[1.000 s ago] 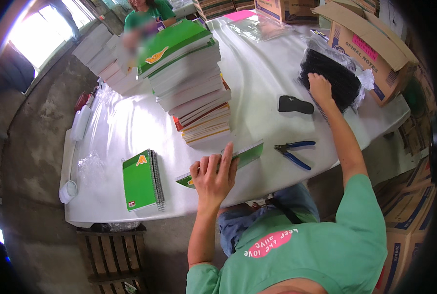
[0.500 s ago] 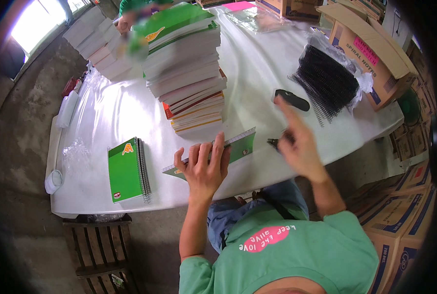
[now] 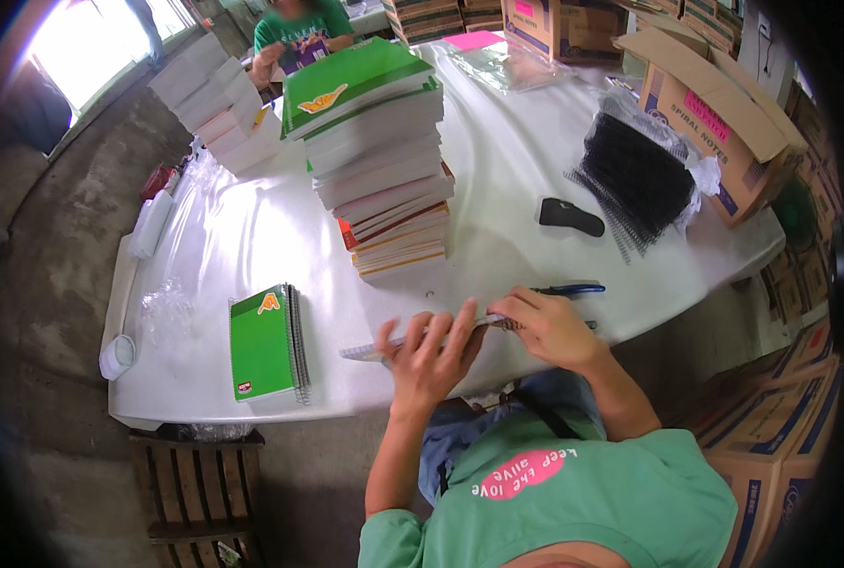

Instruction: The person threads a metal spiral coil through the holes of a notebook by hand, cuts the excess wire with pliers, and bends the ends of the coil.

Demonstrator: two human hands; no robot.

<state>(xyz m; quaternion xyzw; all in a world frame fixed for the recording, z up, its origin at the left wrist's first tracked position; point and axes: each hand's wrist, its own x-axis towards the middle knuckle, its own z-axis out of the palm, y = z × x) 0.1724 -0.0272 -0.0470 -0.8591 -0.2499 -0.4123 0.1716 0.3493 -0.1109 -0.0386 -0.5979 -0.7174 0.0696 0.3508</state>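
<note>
Where the white table (image 3: 252, 237) meets the person's lap, an unbound notebook (image 3: 422, 336) lies along the near edge, tipped up so that mostly its pale page edge shows, and both hands are on it: the left hand (image 3: 431, 352) lies over its middle with the fingers spread wide and pressed flat against the cover, while the right hand (image 3: 547, 327) grips its right end, the fingers curled narrow around a dark bit of wire spiral (image 3: 509, 324) at that end. Just beyond the right hand, blue-handled pliers (image 3: 569, 290) lie on the table, close to the knuckles but apart from them. Farther back sits a small black case (image 3: 571, 217), and beside it a heap of black spiral coils (image 3: 644, 175) in clear plastic wrap. A tall stack of notebooks (image 3: 384, 170) with a green cover on top stands in the middle of the table, well clear of the hands. To the left, a finished green spiral notebook (image 3: 263, 343) lies flat near the table's front edge. Open cardboard boxes (image 3: 715, 123) crowd the right side, and another person in a green shirt (image 3: 299, 33) works at the far end
</note>
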